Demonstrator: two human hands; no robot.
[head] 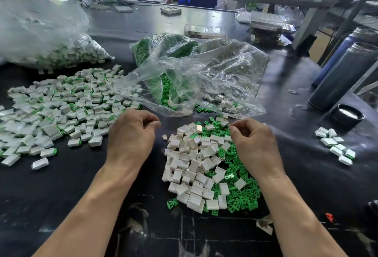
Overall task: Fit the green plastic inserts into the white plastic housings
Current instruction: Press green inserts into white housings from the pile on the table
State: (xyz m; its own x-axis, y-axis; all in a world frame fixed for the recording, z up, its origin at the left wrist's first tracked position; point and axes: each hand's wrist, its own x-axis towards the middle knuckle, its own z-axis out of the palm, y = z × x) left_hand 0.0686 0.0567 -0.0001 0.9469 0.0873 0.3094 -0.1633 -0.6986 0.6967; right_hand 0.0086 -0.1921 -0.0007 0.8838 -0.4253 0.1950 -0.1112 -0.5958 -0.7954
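Both hands hover over a black, scuffed tabletop (81, 195), backs up. The left hand (131, 136) has its fingers loosely curled, thumb and forefinger tips close together at the right; whether anything small is pinched there cannot be told. The right hand (253, 144) is likewise loosely curled, with no part visible in its fingers. Between and just below the two hands lies a mixed heap: white housings (190, 166), small boxy shells of matte plastic with one open face, piled on the left side, and green inserts (237, 193), bright, glossy, with pronged, arrow-like shapes, spread beneath and to the right, partly under the right wrist. The right fingertips are just above the far edge of this heap; the left hand is just beside it, apart from it.

To the far left spreads a wide pile of assembled pieces (61, 103), white with green showing at the ends. Behind them sits a clear, crinkled plastic bag (36, 37) holding more. A second clear bag (200, 76), open and wrinkled, lies beyond the hands with green inserts inside. A small cluster of white pieces (335, 146) lies at the right, near a dark cylindrical bottle (343, 74) and a round black cap (347, 116). No writing is legible.
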